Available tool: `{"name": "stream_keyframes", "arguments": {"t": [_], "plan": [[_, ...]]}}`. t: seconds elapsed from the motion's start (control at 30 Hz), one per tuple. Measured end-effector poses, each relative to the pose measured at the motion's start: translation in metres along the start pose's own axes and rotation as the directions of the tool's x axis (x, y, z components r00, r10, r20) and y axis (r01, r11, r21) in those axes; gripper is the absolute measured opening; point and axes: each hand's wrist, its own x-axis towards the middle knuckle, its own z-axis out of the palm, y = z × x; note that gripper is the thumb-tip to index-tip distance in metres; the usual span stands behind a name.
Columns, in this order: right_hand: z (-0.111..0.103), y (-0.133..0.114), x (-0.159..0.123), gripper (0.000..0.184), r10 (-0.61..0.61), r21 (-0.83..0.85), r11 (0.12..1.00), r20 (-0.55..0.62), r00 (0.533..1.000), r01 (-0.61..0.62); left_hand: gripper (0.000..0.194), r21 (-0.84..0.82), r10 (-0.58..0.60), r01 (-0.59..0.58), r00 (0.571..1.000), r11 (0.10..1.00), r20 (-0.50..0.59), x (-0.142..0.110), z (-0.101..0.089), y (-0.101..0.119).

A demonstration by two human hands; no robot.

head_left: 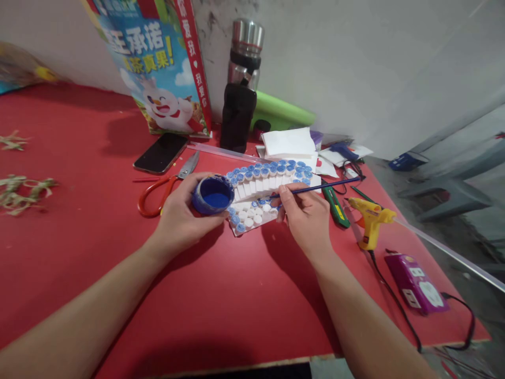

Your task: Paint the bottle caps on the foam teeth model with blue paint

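Observation:
My left hand (179, 216) is closed around a small cup of blue paint (213, 194), held just above the red table (98, 226). My right hand (305, 213) pinches a thin blue-handled paintbrush (315, 187), its tip touching a white foam model (264, 192). The model is a curved piece with several small round caps; those along its upper edge are painted blue, and most of those lower down are white. The paint cup sits against the model's left end.
Red-handled scissors (163, 189) and a black phone (161, 152) lie left of the model. A yellow glue gun (371, 221), green utility knife (335, 206) and purple power strip (416, 284) are on the right. A colourful carton (158, 68), a bottle (240, 89) and tissues (288, 142) stand behind.

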Motion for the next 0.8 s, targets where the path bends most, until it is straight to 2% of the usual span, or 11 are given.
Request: {"name": "stream_keyframes", "arguments": {"t": [0.8], "plan": [[0.0036,0.0008,-0.0029,0.032,0.01,-0.011,1.0,0.045,0.999,-0.01,0.055,-0.028,0.009,-0.009,1.0,1.0,0.002,-0.0005,-0.0005,-0.0017]]}}
